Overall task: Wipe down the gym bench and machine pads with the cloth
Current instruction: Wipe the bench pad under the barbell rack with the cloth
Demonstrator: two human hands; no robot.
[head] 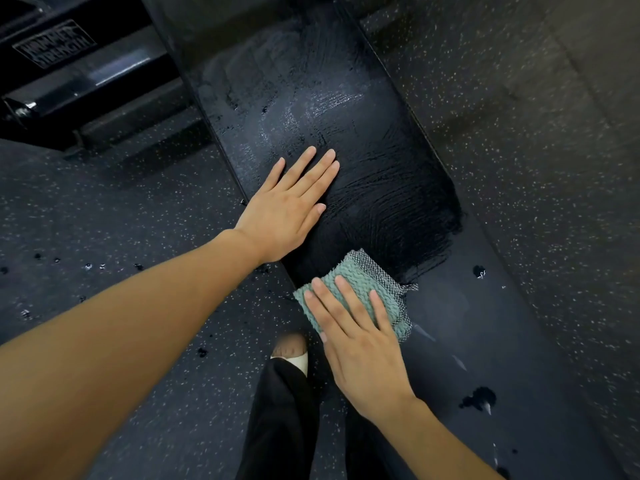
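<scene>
A long black padded gym bench [374, 161] runs from the top centre down to the lower right. Its far half is dark and streaked with wet wipe marks, while its near half looks duller, with a few drops. My left hand [287, 206] lies flat on the bench's left side, fingers straight and together. My right hand [356, 337] presses a folded teal cloth [360, 289] with a checked grey edge flat against the bench near its left edge, just where the wet area ends. The fingers are straight on top of the cloth.
Speckled dark rubber floor [519, 116] surrounds the bench, with wet drops [86, 266] on the left. A black machine frame [69, 74] with a label stands at the upper left. My leg in black trousers and a light shoe [294, 355] stands beside the bench's left edge.
</scene>
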